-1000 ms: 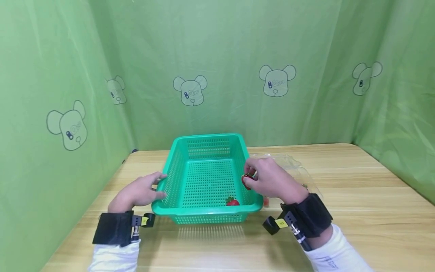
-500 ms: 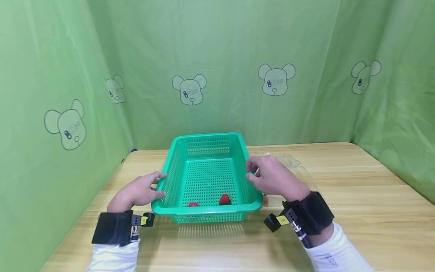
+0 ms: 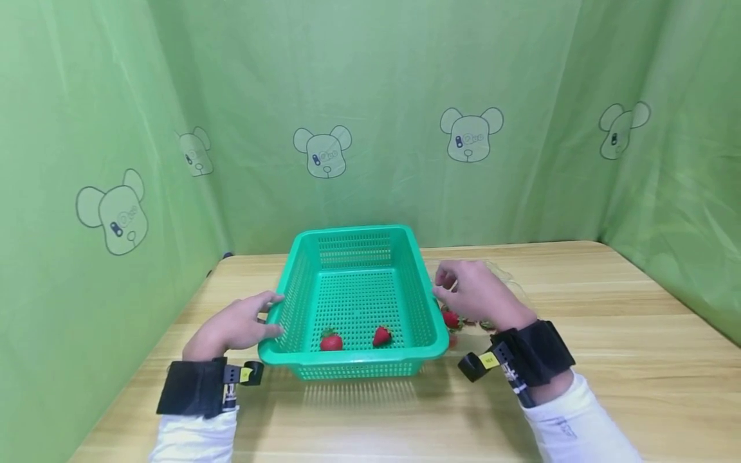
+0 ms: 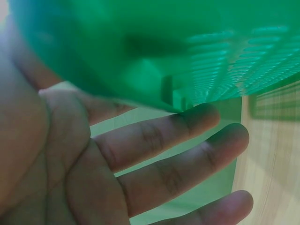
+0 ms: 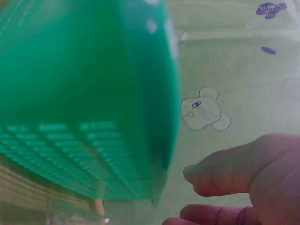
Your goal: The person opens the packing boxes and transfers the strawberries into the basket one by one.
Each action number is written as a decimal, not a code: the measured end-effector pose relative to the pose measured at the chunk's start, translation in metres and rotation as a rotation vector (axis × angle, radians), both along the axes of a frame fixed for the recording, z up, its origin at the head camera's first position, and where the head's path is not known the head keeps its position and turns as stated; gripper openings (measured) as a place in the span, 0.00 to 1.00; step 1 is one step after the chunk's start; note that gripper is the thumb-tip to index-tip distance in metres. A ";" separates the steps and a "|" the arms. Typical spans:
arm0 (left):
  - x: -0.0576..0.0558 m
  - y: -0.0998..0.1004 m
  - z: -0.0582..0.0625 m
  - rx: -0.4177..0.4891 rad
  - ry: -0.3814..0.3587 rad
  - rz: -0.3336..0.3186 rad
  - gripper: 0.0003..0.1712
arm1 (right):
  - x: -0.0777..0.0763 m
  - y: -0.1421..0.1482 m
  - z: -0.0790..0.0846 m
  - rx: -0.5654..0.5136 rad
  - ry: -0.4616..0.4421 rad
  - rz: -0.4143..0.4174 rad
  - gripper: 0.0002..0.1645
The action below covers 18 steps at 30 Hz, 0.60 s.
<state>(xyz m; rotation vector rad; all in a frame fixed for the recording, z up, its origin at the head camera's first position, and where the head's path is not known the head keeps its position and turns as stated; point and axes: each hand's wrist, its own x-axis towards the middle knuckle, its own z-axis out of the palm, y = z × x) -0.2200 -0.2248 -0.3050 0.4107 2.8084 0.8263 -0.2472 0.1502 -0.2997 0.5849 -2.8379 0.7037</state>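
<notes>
Green sheeting (image 3: 393, 71), printed with outlined animal heads, is hung behind and along both sides of a wood-grain table (image 3: 359, 427). On the table a green perforated basket (image 3: 354, 355) is set, its middle taken here as the centre of the clock, with twelve at the far side. Inside it, two red strawberries are seen well apart on the floor: one strawberry (image 3: 331, 343) at seven o'clock, another strawberry (image 3: 382, 335) at five. At nine o'clock the basket's rim is touched by the left hand (image 3: 237, 325), whose fingers are spread and nearly straight under the edge in the left wrist view. At three o'clock, just outside the rim, the right hand (image 3: 477, 292) is held raised, with thumb and fingertips parted. Below it, between three and four o'clock, more strawberries (image 3: 450, 318) are partly hidden by the hand, and faint clear plastic (image 3: 505, 275) is glimpsed beyond it. Black straps (image 3: 192, 388) are worn on both wrists, above white sleeves (image 3: 193, 438).
</notes>
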 end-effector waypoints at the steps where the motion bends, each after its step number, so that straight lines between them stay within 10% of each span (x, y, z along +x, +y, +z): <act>1: 0.000 0.000 0.000 -0.001 0.000 -0.001 0.36 | -0.001 0.001 -0.001 0.004 -0.002 -0.001 0.04; 18: -0.001 -0.002 -0.001 -0.003 0.012 -0.015 0.36 | -0.028 0.019 -0.031 0.072 -0.120 -0.073 0.04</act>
